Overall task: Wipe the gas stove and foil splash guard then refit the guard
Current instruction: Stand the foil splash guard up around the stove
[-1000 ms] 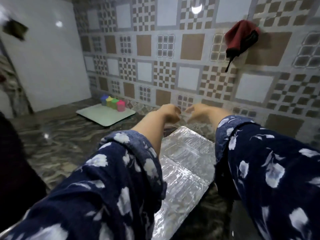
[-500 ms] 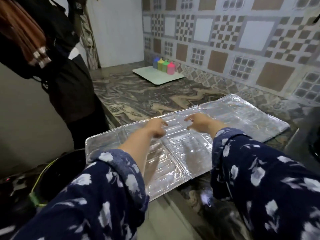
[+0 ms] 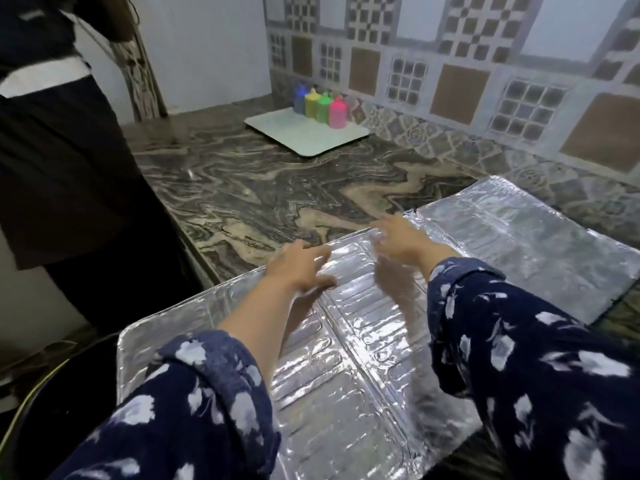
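Observation:
The foil splash guard [image 3: 349, 344] lies flat and unfolded on the marbled counter [image 3: 263, 199], its left end hanging past the counter's front edge. My left hand [image 3: 299, 266] rests on the middle panel near its far edge, fingers spread. My right hand [image 3: 403, 239] hovers or rests at the same far edge, by the fold to the right panel, fingers apart. Neither hand holds a cloth. The gas stove is out of view.
A white tray [image 3: 308, 135] with several coloured bottles [image 3: 320, 105] stands at the back by the tiled wall. A person in dark clothes [image 3: 69, 161] stands at the left of the counter. A dark round container [image 3: 59, 407] sits low at the left.
The guard went from gripped at its top edge near the wall to lying flat. Since half a second ago my hands have spread out over its far edge.

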`<state>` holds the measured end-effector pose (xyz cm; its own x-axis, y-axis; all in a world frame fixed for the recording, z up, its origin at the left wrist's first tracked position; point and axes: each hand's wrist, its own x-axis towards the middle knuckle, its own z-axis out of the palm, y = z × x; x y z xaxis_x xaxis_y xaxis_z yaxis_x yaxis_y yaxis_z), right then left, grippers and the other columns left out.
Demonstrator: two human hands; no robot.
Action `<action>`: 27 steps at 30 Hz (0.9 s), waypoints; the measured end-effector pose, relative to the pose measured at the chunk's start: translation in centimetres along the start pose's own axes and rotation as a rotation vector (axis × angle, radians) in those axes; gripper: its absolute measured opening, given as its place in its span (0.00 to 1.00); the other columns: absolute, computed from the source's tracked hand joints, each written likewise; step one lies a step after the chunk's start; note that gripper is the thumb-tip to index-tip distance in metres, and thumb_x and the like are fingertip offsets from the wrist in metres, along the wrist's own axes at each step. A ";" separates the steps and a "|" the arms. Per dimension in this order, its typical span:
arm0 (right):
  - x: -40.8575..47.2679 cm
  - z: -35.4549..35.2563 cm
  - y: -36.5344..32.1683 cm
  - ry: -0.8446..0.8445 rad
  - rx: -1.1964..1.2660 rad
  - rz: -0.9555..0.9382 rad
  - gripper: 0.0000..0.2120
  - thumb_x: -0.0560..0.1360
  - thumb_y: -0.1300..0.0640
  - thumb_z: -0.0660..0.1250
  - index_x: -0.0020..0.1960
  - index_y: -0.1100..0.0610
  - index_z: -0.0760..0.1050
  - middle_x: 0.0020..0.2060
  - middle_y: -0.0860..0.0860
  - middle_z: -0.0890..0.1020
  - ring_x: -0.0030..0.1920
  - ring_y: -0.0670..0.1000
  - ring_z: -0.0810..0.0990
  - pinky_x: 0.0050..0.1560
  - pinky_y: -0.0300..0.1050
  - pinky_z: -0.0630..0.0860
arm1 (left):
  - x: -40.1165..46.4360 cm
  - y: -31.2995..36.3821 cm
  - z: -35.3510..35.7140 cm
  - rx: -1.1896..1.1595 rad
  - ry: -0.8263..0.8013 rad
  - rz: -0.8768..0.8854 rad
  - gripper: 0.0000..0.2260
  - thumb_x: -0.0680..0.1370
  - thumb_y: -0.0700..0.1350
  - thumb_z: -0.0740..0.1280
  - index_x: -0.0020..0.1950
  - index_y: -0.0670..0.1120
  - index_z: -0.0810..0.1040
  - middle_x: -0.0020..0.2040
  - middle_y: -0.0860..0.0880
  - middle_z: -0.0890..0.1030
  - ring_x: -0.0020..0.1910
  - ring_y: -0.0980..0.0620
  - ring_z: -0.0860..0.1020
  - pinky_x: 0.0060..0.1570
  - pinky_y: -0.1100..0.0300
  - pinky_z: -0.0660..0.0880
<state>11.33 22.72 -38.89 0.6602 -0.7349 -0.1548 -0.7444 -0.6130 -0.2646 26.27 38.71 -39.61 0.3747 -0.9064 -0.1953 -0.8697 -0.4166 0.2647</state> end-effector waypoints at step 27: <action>-5.9 -12.4 1.6 0.330 -0.155 -0.047 0.23 0.71 0.70 0.64 0.59 0.46 0.73 0.55 0.49 0.82 0.59 0.55 0.78 0.72 0.61 0.60 | -2.5 4.4 -8.8 -0.058 0.217 0.134 0.27 0.72 0.52 0.73 0.69 0.67 0.70 0.52 0.52 0.68 0.56 0.46 0.76 0.56 0.53 0.72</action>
<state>4.99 22.47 -26.57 0.6449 -0.7436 0.1765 -0.7372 -0.6662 -0.1131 24.38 38.51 -29.64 0.3233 -0.9449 0.0507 -0.8985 -0.2897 0.3297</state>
